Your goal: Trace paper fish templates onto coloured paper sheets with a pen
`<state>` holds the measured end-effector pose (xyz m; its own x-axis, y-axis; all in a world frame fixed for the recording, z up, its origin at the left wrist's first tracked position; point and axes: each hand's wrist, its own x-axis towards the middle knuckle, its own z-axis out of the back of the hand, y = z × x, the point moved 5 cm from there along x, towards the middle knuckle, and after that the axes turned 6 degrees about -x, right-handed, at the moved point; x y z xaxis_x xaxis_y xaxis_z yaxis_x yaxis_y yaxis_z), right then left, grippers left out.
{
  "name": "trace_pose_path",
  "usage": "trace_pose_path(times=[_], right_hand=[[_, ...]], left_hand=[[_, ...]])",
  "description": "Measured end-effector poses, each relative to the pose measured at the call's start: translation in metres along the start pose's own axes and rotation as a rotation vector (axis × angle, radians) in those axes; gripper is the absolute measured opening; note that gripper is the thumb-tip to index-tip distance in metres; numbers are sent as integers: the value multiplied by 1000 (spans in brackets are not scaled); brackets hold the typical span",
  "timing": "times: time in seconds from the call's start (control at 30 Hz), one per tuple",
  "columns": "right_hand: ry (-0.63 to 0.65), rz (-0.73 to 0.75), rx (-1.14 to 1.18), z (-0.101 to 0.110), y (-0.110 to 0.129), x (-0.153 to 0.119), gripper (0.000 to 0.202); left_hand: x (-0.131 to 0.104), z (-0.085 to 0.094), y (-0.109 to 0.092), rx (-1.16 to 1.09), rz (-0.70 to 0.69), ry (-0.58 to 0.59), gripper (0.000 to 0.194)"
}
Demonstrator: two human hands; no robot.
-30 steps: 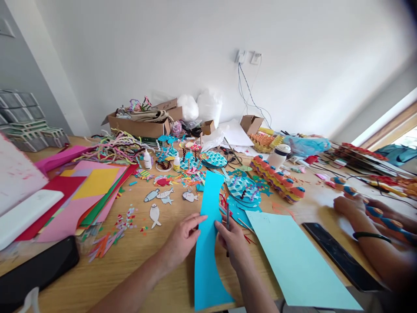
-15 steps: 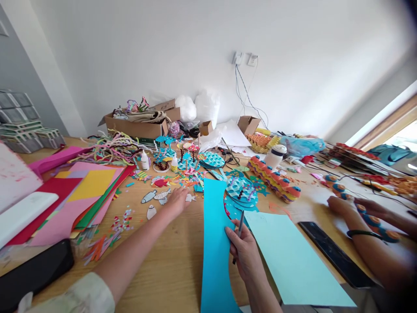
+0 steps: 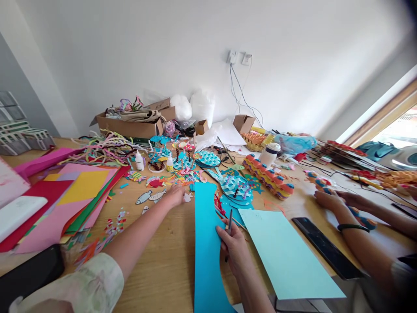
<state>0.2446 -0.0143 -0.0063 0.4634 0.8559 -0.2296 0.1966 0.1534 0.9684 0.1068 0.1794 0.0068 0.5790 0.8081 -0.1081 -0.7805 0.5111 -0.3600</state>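
Note:
My left hand [image 3: 176, 196] reaches over the table with fingers stretched out and lowered. Beside its fingertips lies a small pale paper fish [image 3: 187, 198]; the fingertips are partly hidden. Grey fish cut-outs [image 3: 143, 197] lie left of that hand. My right hand [image 3: 233, 241] is closed around a dark pen [image 3: 230, 224], which points up. Its thumb lies at the curved right edge of a long blue paper sheet [image 3: 207, 243]. A light green sheet [image 3: 288, 254] is just right of this hand.
Coloured papers [image 3: 83, 187] and a black phone [image 3: 32, 278] are at left. Glue bottles [image 3: 139, 161] and blue paper crafts [image 3: 234, 187] stand farther back. A dark flat device [image 3: 325, 248] lies right, near another person's hands [image 3: 329, 200]. A painted egg carton [image 3: 269, 176] sits behind.
The view has shifted slightly, so most things appear farther left. Red paper strips beside the blue sheet show more now. Both hands keep nearly the same places and poses.

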Motion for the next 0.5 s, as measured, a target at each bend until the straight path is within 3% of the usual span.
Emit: trace_pose_path(times=[0.3,0.5], right_hand=[[-10,-12,10,1,0,0,48],[-2,24,-7,0,3,2,45]], left_hand=[[6,-2,-3,24,-58,50,28],[13,-6,2,42,-17,51,30]])
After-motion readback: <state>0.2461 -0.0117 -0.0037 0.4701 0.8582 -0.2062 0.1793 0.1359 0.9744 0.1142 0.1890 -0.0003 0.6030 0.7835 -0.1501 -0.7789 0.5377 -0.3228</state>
